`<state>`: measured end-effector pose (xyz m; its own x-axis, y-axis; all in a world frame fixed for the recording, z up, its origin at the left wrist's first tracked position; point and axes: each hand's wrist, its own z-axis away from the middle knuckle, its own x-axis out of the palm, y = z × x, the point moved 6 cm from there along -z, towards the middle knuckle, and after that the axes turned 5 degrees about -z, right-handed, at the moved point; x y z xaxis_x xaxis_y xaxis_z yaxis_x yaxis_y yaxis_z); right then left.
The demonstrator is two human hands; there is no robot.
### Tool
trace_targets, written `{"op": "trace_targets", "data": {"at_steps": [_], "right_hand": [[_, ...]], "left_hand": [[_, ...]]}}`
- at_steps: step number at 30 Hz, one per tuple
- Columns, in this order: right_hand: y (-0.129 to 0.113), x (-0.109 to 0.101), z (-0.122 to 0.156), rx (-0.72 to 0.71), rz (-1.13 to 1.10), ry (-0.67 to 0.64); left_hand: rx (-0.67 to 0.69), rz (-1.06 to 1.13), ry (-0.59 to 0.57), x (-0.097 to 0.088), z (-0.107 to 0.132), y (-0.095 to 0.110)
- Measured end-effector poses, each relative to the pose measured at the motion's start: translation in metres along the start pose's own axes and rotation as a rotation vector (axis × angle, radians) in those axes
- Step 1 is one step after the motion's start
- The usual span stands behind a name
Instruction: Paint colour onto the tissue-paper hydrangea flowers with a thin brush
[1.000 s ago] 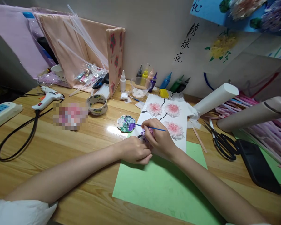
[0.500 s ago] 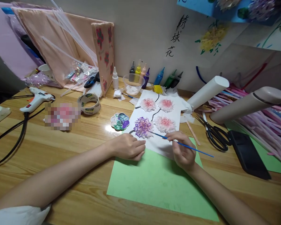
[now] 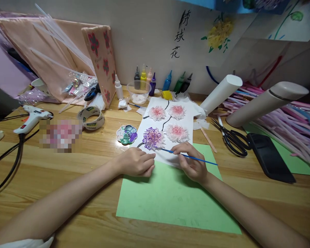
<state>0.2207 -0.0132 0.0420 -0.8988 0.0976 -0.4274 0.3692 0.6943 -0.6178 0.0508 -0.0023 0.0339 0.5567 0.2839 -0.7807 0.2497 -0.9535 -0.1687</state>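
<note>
A thin blue paintbrush (image 3: pixel 196 158) is pinched in my right hand (image 3: pixel 192 162), its tip against the lower edge of a purple-tipped paper flower (image 3: pixel 153 138). That flower is fixed to a white sheet (image 3: pixel 167 156) with several fluffy pink-and-white flowers, among them one just to its right (image 3: pixel 176 132), and black painted stems. My left hand (image 3: pixel 135 161) rests with curled fingers at the sheet's lower left corner, apparently holding nothing. Just beyond it lies a flower-shaped palette (image 3: pixel 126 134) with purple and green paint. Green paper (image 3: pixel 175 203) lies under the white sheet.
Paint bottles (image 3: pixel 152 84) and a clear plastic cup (image 3: pixel 138 93) stand by the wall. At the left are a glue gun (image 3: pixel 31 119) and a tape roll (image 3: pixel 91 118). Scissors (image 3: pixel 235 142), a black phone (image 3: pixel 270 156), a wooden stick (image 3: pixel 208 139) and a grey bottle (image 3: pixel 266 105) are at the right.
The whole view has shifted slightly. The brush tip has moved left along the purple flower's lower edge, with my right hand following. My left hand stays at the sheet's corner.
</note>
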Motion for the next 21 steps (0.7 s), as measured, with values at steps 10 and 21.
{"op": "trace_targets", "data": {"at_steps": [10, 21], "right_hand": [[0.0011, 0.0052, -0.0011, -0.005, 0.015, -0.073], [0.0019, 0.0038, -0.0005, 0.004, -0.004, -0.063]], "left_hand": [[-0.013, 0.031, 0.024, -0.0006, 0.0003, -0.0013], [-0.004, 0.031, -0.021, 0.0044, 0.0033, -0.0012]]}}
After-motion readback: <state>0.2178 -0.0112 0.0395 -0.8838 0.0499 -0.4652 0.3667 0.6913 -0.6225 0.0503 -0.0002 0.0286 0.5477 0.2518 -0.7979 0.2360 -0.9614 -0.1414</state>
